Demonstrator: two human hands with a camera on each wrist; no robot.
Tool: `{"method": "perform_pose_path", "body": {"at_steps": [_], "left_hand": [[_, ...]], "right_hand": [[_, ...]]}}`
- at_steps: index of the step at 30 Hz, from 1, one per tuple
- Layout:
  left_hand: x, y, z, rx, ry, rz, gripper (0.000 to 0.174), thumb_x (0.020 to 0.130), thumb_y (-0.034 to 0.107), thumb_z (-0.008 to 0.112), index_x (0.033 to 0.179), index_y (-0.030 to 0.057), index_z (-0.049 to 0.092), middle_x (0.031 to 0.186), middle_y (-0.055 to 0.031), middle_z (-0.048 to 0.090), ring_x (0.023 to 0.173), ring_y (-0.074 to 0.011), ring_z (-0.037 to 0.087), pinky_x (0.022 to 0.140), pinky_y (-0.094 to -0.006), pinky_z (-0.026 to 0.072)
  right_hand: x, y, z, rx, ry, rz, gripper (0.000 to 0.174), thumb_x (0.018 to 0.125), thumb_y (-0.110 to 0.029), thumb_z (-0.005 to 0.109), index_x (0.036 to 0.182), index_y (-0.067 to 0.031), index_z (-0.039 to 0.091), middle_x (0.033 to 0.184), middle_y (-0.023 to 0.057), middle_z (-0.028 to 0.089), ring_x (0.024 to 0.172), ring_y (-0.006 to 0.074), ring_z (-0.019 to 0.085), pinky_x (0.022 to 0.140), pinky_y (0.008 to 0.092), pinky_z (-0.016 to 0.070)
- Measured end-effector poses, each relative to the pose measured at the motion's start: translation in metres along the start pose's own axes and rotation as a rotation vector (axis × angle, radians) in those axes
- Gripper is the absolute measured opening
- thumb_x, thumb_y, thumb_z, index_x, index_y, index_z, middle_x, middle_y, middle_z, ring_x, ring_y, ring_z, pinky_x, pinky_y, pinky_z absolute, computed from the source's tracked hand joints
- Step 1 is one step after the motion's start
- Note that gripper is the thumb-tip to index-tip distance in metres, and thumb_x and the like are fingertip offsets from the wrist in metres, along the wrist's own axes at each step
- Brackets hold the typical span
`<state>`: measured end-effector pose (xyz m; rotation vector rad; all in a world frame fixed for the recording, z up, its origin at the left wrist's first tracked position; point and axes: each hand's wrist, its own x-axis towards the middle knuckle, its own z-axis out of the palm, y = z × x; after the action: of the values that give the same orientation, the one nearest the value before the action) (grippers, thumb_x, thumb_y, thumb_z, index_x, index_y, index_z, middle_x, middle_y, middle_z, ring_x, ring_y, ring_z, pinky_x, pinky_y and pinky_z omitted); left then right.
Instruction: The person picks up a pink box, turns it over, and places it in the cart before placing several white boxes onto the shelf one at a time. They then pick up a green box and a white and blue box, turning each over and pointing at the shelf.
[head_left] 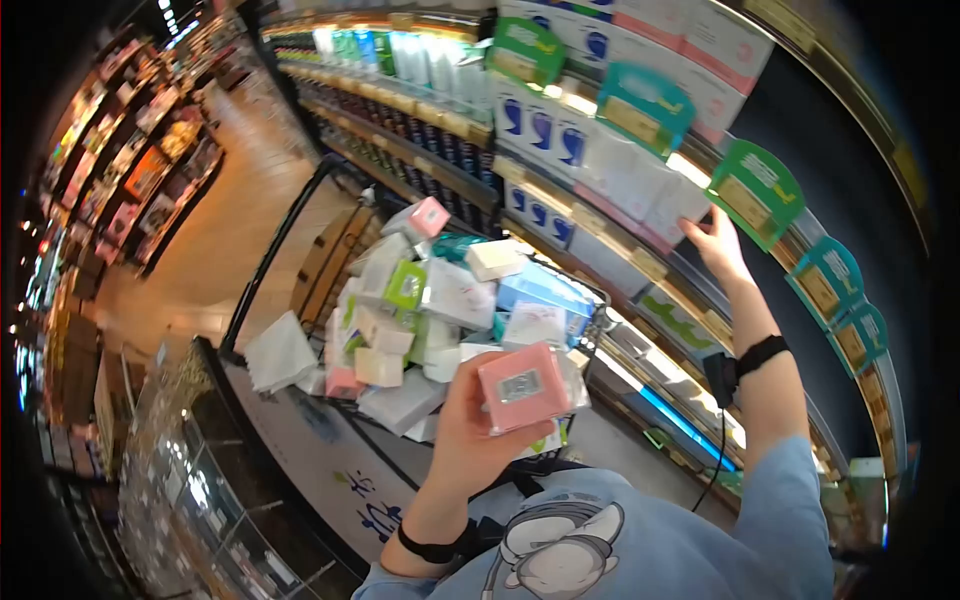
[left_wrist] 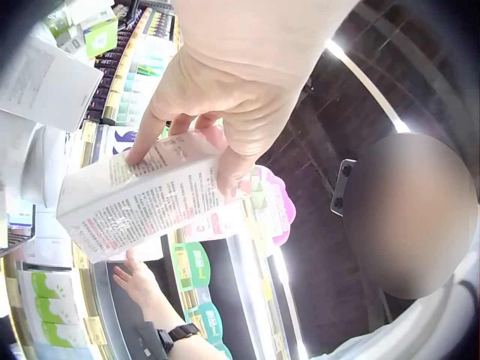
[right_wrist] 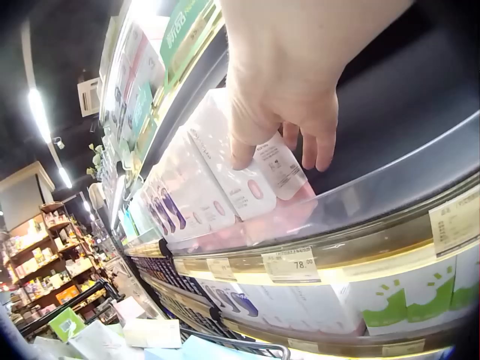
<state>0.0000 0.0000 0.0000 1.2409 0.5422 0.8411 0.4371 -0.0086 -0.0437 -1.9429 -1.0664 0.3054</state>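
My left hand [head_left: 470,430] grips a pink and white box [head_left: 524,386] above the cart; its pink end with a label faces up at the head camera. In the left wrist view, fine print covers a long white side of that box [left_wrist: 150,195], with thumb and fingers on opposite edges. My right hand [head_left: 718,244] reaches to the shelf, at the end of a row of white and pink boxes. In the right wrist view, the right thumb lies against the end box [right_wrist: 247,184], while the other fingers [right_wrist: 324,150] hang loosely bent beside its printed side.
A shopping cart [head_left: 285,240] heaped with boxes and packs [head_left: 455,290] stands before me. Shelves carry a clear front lip, price tags [right_wrist: 292,264] and green sign cards [head_left: 757,190]. Purple-marked boxes [head_left: 540,130] stand farther along. A glossy dark display case [head_left: 220,470] lies left.
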Motion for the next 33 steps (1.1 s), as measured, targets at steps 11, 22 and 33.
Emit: {"method": "perform_pose_path", "body": {"at_steps": [11, 22, 33], "left_hand": [[-0.028, 0.005, -0.053, -0.038, 0.16, 0.171, 0.078, 0.063, -0.002, 0.083, 0.129, 0.0047, 0.041, 0.126, -0.0104, 0.054, 0.116, -0.019, 0.054, 0.096, -0.0344, 0.0472], [-0.029, 0.009, -0.137, -0.591, 0.588, -0.137, 0.059, 0.097, 0.047, 0.04, 0.139, 0.0056, 0.035, 0.127, -0.0153, 0.057, 0.109, -0.028, 0.063, 0.082, -0.0442, 0.0595], [-0.044, -0.007, -0.179, -0.687, 0.635, -0.284, 0.059, 0.097, 0.045, 0.05, 0.139, 0.0074, 0.035, 0.132, -0.0139, 0.052, 0.115, -0.0266, 0.058, 0.092, -0.0437, 0.0521]], "right_hand": [[-0.066, -0.046, 0.03, -0.154, 0.231, -0.024, 0.062, 0.087, -0.017, 0.067, 0.142, -0.0063, 0.039, 0.138, 0.0142, 0.044, 0.114, 0.024, 0.052, 0.091, 0.0362, 0.0459], [-0.162, -0.201, 0.131, 0.341, -0.879, -0.202, 0.078, 0.077, -0.018, 0.075, 0.143, -0.0069, 0.036, 0.143, 0.0146, 0.04, 0.122, 0.0281, 0.047, 0.099, 0.0418, 0.0412], [-0.199, -0.277, 0.234, 0.203, -0.812, -0.472, 0.074, 0.072, -0.02, 0.079, 0.136, -0.0081, 0.044, 0.119, 0.0186, 0.047, 0.105, 0.0376, 0.056, 0.083, 0.0419, 0.0506]]}}
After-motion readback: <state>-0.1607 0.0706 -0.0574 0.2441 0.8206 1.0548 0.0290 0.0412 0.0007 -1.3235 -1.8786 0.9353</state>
